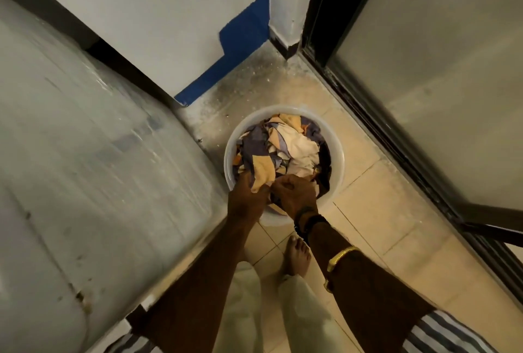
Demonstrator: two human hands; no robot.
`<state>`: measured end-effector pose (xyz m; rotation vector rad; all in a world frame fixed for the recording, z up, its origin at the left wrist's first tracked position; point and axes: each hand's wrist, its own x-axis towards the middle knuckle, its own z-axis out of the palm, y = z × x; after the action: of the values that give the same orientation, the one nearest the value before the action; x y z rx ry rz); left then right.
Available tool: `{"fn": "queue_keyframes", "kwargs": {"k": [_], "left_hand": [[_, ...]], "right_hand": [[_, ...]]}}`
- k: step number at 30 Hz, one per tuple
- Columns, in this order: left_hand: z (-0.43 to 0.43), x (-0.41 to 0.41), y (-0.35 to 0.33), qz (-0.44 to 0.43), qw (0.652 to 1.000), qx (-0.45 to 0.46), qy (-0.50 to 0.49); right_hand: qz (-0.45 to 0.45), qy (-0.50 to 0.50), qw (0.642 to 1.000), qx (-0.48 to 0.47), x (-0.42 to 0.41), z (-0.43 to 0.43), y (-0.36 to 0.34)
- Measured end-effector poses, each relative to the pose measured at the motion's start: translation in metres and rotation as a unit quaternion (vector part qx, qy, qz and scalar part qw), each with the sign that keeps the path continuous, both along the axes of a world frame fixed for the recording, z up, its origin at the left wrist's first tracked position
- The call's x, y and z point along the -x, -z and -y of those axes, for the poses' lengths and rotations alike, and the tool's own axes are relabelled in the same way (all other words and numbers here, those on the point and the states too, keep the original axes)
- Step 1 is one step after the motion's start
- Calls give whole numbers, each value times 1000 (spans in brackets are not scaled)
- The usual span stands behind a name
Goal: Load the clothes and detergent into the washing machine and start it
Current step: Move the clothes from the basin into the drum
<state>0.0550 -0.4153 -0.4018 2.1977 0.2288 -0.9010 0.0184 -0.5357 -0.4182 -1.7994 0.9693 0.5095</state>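
Note:
A round white plastic basin [338,160] stands on the tiled floor, heaped with crumpled clothes [283,146] in purple, cream and orange. Both my hands reach down into its near side. My left hand [247,195] grips a cream and orange piece of the clothes at the basin's near left rim. My right hand [294,194] is closed on the dark cloth beside it. The washing machine [93,171] fills the left of the view, its lid shut under a cloudy plastic cover. No detergent is in view.
A white wall with a blue painted patch [240,49] rises behind the basin. A dark-framed frosted glass door [424,75] runs along the right. My bare foot [297,256] stands on the beige tiles just in front of the basin.

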Motion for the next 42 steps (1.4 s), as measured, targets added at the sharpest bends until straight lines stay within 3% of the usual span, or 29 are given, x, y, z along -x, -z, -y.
{"fn": "queue_keyframes", "kwargs": {"k": [4, 8, 13, 17, 20, 24, 27, 34, 37, 42], "left_hand": [[-7, -2, 18, -22, 997, -26, -73], [-13, -1, 38, -45, 992, -33, -112], [-10, 0, 54, -74, 986, -19, -148], [-5, 7, 54, -79, 983, -1, -167], [0, 11, 45, -72, 982, 11, -173], [4, 16, 33, -69, 978, 29, -196], [6, 16, 23, -86, 965, 38, -243], [20, 16, -13, -217, 902, 136, -348], [25, 19, -28, -266, 887, 150, -347], [32, 27, -43, -261, 891, 189, -321]], "right_hand": [[-28, -94, 995, -20, -18, -11, 28], [-44, -63, 992, -98, -29, -13, 56], [-59, -111, 980, -154, -34, -5, 85], [-40, -193, 978, -72, -34, -4, 84], [-4, -141, 990, -9, -34, -3, 74], [4, -64, 998, -16, -30, -4, 58], [-6, 68, 993, -95, -25, -4, 47], [-68, 169, 946, -268, 1, -1, -18], [-69, 190, 926, -319, 17, 6, -54], [-67, 147, 868, -470, 34, 18, -84]]}}
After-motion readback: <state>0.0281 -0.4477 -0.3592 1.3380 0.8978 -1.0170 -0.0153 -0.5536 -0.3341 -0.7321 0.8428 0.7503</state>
